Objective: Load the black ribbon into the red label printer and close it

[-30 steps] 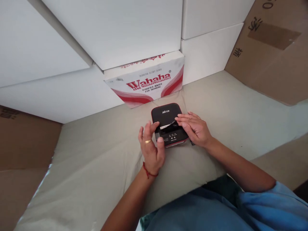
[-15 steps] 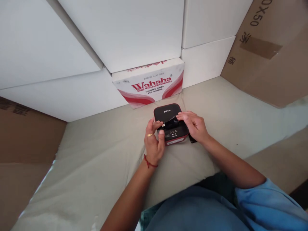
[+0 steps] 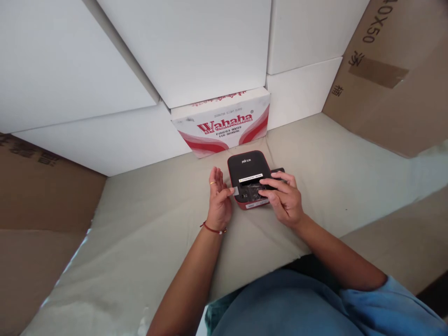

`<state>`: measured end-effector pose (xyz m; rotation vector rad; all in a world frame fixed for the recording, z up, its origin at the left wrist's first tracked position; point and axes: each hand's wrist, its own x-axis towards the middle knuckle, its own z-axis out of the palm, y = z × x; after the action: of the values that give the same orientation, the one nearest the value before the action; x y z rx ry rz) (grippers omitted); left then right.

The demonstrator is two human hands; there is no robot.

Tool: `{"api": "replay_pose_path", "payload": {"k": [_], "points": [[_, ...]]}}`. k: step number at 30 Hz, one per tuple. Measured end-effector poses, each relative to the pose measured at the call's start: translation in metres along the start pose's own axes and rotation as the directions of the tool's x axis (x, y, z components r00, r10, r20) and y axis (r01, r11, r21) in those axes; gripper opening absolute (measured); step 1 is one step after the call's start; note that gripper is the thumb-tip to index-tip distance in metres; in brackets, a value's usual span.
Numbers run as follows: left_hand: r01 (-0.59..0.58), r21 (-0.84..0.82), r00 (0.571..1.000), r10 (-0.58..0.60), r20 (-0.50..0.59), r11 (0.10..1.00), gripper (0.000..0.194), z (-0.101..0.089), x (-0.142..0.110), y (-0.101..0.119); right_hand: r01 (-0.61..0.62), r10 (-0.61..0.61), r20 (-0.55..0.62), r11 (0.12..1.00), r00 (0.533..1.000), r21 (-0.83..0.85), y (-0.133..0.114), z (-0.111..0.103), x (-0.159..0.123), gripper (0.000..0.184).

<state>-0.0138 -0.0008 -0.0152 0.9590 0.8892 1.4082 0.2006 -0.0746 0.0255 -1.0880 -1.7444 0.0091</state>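
Observation:
A small black device with red sides (image 3: 248, 169), which looks like a label printer, lies on the cloth-covered surface. A white strip with print (image 3: 250, 178) crosses its top, above a dark slot. A shiny, creased plastic film (image 3: 252, 192) lies over its front panel. My left hand (image 3: 220, 200) stands at the device's left side, fingers stretched up; its thumb touches a small grey tab (image 3: 235, 191) at the film's left end. My right hand (image 3: 284, 198) rests over the right side, fingers apart, fingertips on the film and near the slot. A dark flat object (image 3: 278, 171) lies partly hidden behind the right fingers.
A Wahaha water carton (image 3: 227, 128) stands just behind the device. White boxes (image 3: 189, 51) form a wall at the back. Brown cardboard boxes stand at the right (image 3: 392, 107) and left (image 3: 45, 196). The beige cloth (image 3: 147, 224) has wrinkles.
The dark film, earlier raised and curved between both hands, now lies on the front panel. My left fingers have moved off the device's top to its side. The white strip has come into view.

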Motion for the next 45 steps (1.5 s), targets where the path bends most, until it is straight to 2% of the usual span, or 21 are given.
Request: {"api": "replay_pose_path", "payload": {"k": [5, 9, 11, 13, 15, 17, 18, 20, 22, 23, 25, 30, 33, 35, 37, 39, 40, 41, 42, 44, 45], "points": [[-0.009, -0.014, 0.995, 0.010, 0.094, 1.000, 0.102, 0.000, 0.001, -0.006, 0.119, -0.120, -0.030, 0.993, 0.992, -0.023, 0.000, 0.002, 0.002, 0.030], [0.001, -0.010, 0.989, 0.000, 0.146, 1.000, 0.104, -0.003, 0.002, -0.011, 0.203, -0.203, 0.007, 0.979, 0.979, 0.005, 0.000, -0.001, 0.008, 0.028], [0.005, -0.024, 0.987, -0.001, 0.161, 1.000, 0.102, -0.004, 0.003, -0.014, 0.171, -0.173, 0.082, 0.985, 0.982, 0.031, -0.002, -0.007, 0.016, 0.032], [0.003, -0.074, 0.990, 0.007, 0.143, 0.997, 0.097, -0.005, 0.005, -0.018, 0.057, -0.064, 0.201, 0.998, 0.977, 0.041, -0.005, -0.015, 0.031, 0.042], [-0.007, -0.151, 0.999, 0.012, 0.035, 0.989, 0.081, -0.006, 0.009, -0.023, -0.088, 0.084, 0.321, 0.996, 0.943, 0.000, -0.009, -0.022, 0.053, 0.047], [-0.033, -0.210, 0.992, 0.007, -0.125, 0.977, 0.056, -0.007, 0.014, -0.027, -0.170, 0.216, 0.444, 0.975, 0.870, -0.142, -0.014, -0.024, 0.080, 0.042], [-0.047, -0.226, 0.982, 0.004, -0.190, 0.973, 0.047, -0.007, 0.016, -0.029, -0.165, 0.276, 0.514, 0.954, 0.812, -0.251, -0.016, -0.022, 0.093, 0.038], [-0.064, -0.245, 0.966, -0.001, -0.259, 0.967, 0.044, -0.006, 0.020, -0.032, -0.064, 0.394, 0.638, 0.877, 0.661, -0.475, -0.020, -0.013, 0.118, 0.030], [-0.056, -0.253, 0.965, -0.013, -0.261, 0.966, 0.047, -0.004, 0.022, -0.034, 0.057, 0.479, 0.700, 0.803, 0.530, -0.593, -0.023, 0.000, 0.136, 0.028], [-0.044, -0.256, 0.967, -0.023, -0.255, 0.966, 0.048, -0.002, 0.022, -0.034, 0.092, 0.499, 0.712, 0.785, 0.495, -0.613, -0.024, 0.008, 0.143, 0.029], [-0.016, -0.259, 0.971, -0.047, -0.235, 0.966, 0.048, 0.001, 0.022, -0.032, 0.121, 0.505, 0.730, 0.779, 0.462, -0.615, -0.022, 0.022, 0.150, 0.031], [0.010, -0.274, 0.973, -0.072, -0.219, 0.962, 0.047, 0.003, 0.022, -0.024, 0.140, 0.486, 0.755, 0.793, 0.440, -0.593, -0.014, 0.041, 0.154, 0.027], [0.008, -0.275, 0.971, -0.074, -0.229, 0.961, 0.043, 0.002, 0.023, -0.020, 0.144, 0.479, 0.753, 0.793, 0.452, -0.592, -0.022, 0.030, 0.154, 0.023], [0.009, -0.272, 0.971, -0.074, -0.228, 0.962, 0.043, 0.002, 0.022, -0.019, 0.128, 0.456, 0.739, 0.803, 0.496, -0.582, -0.032, 0.007, 0.154, 0.023], [0.014, -0.267, 0.973, -0.075, -0.219, 0.964, 0.046, 0.003, 0.021, -0.018, 0.074, 0.406, 0.710, 0.839, 0.575, -0.539, -0.035, -0.028, 0.154, 0.024], [0.027, -0.258, 0.976, -0.081, -0.201, 0.966, 0.051, 0.003, 0.019, -0.018, -0.007, 0.381, 0.675, 0.873, 0.632, -0.487, -0.025, -0.068, 0.153, 0.024], [0.036, -0.252, 0.978, -0.086, -0.189, 0.967, 0.054, 0.004, 0.018, -0.019, -0.028, 0.410, 0.657, 0.860, 0.633, -0.510, -0.013, -0.086, 0.152, 0.024], [0.045, -0.247, 0.980, -0.091, -0.177, 0.968, 0.057, 0.004, 0.017, -0.019, -0.052, 0.468, 0.662, 0.837, 0.585, -0.545, 0.002, -0.102, 0.151, 0.023], [0.051, -0.244, 0.981, -0.094, -0.168, 0.968, 0.061, 0.004, 0.017, -0.019, -0.087, 0.536, 0.679, 0.812, 0.501, -0.577, 0.019, -0.114, 0.148, 0.023], [0.051, -0.248, 0.982, -0.093, -0.162, 0.968, 0.063, 0.004, 0.018, -0.019, -0.123, 0.639, 0.710, 0.763, 0.296, -0.635, 0.054, -0.125, 0.141, 0.019], [0.045, -0.254, 0.982, -0.090, -0.166, 0.966, 0.061, 0.004, 0.019, -0.018, -0.106, 0.672, 0.704, 0.737, 0.231, -0.668, 0.069, -0.125, 0.136, 0.017]]}}
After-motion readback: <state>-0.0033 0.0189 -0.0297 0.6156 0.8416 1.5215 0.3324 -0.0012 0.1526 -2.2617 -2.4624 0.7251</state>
